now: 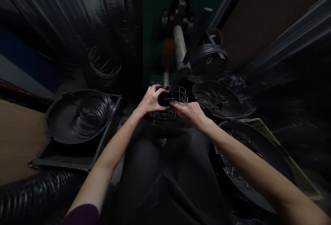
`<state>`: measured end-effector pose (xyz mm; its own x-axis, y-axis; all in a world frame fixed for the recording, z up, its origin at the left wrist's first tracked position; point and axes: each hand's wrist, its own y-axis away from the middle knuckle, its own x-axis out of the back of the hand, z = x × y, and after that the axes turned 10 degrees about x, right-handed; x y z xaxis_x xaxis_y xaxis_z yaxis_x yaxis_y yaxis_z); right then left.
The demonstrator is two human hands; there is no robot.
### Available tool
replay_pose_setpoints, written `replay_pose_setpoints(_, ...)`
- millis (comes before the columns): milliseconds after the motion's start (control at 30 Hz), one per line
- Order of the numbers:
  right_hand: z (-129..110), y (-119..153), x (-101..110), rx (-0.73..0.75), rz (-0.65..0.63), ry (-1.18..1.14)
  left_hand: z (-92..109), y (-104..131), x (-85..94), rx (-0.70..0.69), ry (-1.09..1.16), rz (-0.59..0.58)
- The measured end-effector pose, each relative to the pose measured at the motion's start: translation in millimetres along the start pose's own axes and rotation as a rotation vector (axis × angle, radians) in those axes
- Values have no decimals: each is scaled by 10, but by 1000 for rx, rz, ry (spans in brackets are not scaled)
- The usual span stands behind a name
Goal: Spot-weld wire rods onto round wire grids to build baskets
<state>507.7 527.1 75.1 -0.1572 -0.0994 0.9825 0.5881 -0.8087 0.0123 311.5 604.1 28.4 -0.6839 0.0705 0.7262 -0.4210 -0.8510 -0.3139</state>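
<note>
A round wire basket (181,95) sits in front of my lap, just below the metal arms of a machine (181,47). My left hand (152,100) grips its left side, thumb and fingers curved around the wires. On the near side, my right hand (190,112) is closed with thumb and fingertips pinched at the basket's wire rim. Part of the basket is hidden behind both hands. The lower arm of the machine reaches down to the basket's far side; whether they touch, I cannot tell.
To the left, a dark pan (59,125) holds a stack of wire rings (94,114) on a crate (64,161). At the right stand a pan of wire rings (232,109) and a larger pan (278,170) of short wire pieces. More rings (208,54) hang beside the machine.
</note>
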Motion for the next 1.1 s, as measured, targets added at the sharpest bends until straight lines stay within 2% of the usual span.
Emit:
replay_pose_setpoints(200, 13, 53, -103, -77, 127, -74, 1, -33, 13, 16, 43, 3)
replay_pose_setpoints(333, 71, 49, -159, -179, 236, -83, -12, -143, 20, 64, 28, 19)
replay_pose_setpoints(800, 393, -291, -304, -371, 461, -292, -167, -555, 29, 112, 53, 55)
replay_pose_setpoints(967, 583, -330, -280, -307, 513, -355, -189, -616, 33, 87, 89, 43)
replay_pose_setpoints(1100, 955, -498, -278, -227, 582, -304, -411, -620, 120, 107, 292, 42)
